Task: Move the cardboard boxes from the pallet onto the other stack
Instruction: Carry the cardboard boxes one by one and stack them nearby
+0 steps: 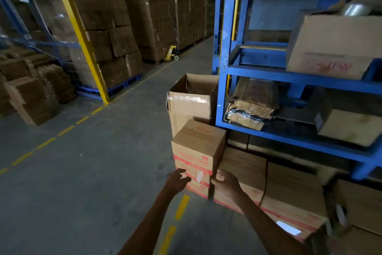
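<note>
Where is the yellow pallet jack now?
Head view, centre top: the pallet jack stands down the aisle beside the far box stacks, left of the blue rack.

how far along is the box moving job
Mid-job, it seems. One box already sits on a lower box beside the blue rack. The left hand hovers by that lower box, the right hand touches its corner; nothing is lifted. A row of boxes to the right remains.

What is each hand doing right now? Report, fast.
Left hand: open, fingers spread, by the upper brown cardboard box with red print.
Right hand: grip closed on that box's corner.
</note>
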Motion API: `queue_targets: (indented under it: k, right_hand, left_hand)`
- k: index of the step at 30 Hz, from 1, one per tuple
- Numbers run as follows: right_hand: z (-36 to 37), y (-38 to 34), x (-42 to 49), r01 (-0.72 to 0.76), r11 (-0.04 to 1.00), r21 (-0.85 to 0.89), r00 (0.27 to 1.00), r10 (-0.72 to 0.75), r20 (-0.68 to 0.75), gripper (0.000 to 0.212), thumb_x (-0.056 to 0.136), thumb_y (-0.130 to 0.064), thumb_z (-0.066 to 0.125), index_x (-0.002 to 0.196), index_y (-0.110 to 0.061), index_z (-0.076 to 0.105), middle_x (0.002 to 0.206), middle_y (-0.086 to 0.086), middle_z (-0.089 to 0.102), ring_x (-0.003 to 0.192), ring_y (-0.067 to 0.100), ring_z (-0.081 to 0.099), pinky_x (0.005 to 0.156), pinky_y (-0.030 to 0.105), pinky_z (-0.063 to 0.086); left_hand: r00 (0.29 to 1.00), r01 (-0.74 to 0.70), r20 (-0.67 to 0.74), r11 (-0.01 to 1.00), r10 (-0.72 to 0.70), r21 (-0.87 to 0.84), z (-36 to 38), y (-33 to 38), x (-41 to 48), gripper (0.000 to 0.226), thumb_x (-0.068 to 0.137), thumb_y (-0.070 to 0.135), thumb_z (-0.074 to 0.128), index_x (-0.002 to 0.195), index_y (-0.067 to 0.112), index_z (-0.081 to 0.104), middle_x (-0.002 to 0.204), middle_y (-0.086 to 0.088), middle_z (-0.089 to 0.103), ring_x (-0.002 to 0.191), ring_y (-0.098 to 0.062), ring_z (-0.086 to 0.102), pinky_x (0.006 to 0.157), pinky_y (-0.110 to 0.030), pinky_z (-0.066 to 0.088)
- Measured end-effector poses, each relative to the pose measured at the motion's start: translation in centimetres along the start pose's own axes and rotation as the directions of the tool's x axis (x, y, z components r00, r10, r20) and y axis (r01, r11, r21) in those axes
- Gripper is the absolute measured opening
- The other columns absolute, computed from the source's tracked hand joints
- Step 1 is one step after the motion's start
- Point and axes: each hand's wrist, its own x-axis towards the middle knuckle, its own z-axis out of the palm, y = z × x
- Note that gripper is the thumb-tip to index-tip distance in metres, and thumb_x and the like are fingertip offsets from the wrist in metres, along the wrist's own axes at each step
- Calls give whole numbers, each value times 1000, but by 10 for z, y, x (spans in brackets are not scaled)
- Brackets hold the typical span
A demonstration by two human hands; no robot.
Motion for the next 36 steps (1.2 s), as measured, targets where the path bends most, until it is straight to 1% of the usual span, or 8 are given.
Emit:
queue_targets:
  k: [6, 12, 14, 18, 21, 26, 31, 36]
  right_hand:
    - [49, 11, 180, -104, 992, 65, 995, 103, 18, 73, 64, -56, 69, 130, -25, 60, 127, -2, 65, 106, 12, 66, 92, 29, 54]
    - [57, -45, 252, -178, 973, 149, 981, 186, -47, 65, 75, -46, 74, 131, -17, 58, 126, 4, 65, 104, 19, 67, 92, 35, 54]
    - [52, -58, 283, -208, 967, 151, 975, 217, -49, 66, 78, -39, 72, 135, -12, 54, 131, 6, 62, 113, 23, 62, 98, 35, 51]
    - [40, -54, 353, -241, 969, 51, 968, 243, -59, 79, 72, -60, 54, 134, -11, 55, 137, 7, 57, 119, 24, 57, 97, 28, 46]
    - [30, -50, 404, -271, 962, 26, 958, 272, -85, 62, 88, -41, 62, 141, -12, 47, 142, 7, 52, 123, 25, 54, 94, 27, 43]
    - [12, -41, 466, -333, 942, 32, 938, 334, -92, 54, 90, -31, 64, 140, -16, 49, 137, 5, 56, 122, 24, 56, 90, 24, 43]
    - [21, -2, 522, -475, 880, -9, 879, 475, -31, 70, 86, -43, 66, 144, -17, 39, 136, 7, 58, 122, 30, 56, 99, 34, 45]
    - [36, 23, 563, -571, 818, 64, 817, 574, -49, 78, 83, -54, 65, 142, -13, 33, 130, 10, 61, 114, 34, 59, 93, 42, 50]
  left_hand:
    - [997, 4, 73, 995, -11, 99, -58, -6, 140, 51, 85, 28, 69, 132, 15, 56, 128, -13, 61, 116, -22, 59, 93, -26, 47]
    - [991, 4, 131, 976, -33, 216, -105, 12, 254, 47, 89, 27, 66, 132, 10, 55, 133, -11, 58, 119, -22, 57, 83, -18, 42]
    - [989, -8, 144, 973, -25, 231, -110, 23, 298, 49, 89, 28, 66, 133, 11, 55, 134, -11, 58, 122, -23, 56, 91, -23, 42]
    - [986, -23, 168, 967, -21, 254, -108, 43, 370, 50, 89, 26, 65, 135, 11, 53, 136, -13, 57, 123, -24, 55, 97, -26, 43]
    - [985, -9, 168, 965, -36, 261, -99, 54, 433, 52, 90, 27, 64, 136, 11, 50, 138, -13, 55, 126, -23, 54, 99, -27, 43]
    - [977, 86, 158, 945, -142, 317, -86, 60, 523, 53, 88, 30, 66, 136, 12, 51, 138, -11, 56, 125, -24, 55, 104, -30, 42]
    - [956, 197, 133, 909, -261, 367, -67, 48, 592, 56, 89, 29, 66, 138, 10, 48, 139, -16, 53, 124, -30, 54, 103, -35, 42]
    - [938, 237, 143, 885, -316, 402, -42, 33, 653, 73, 92, 38, 61, 148, 4, 30, 151, -17, 38, 138, -31, 39, 111, -34, 31]
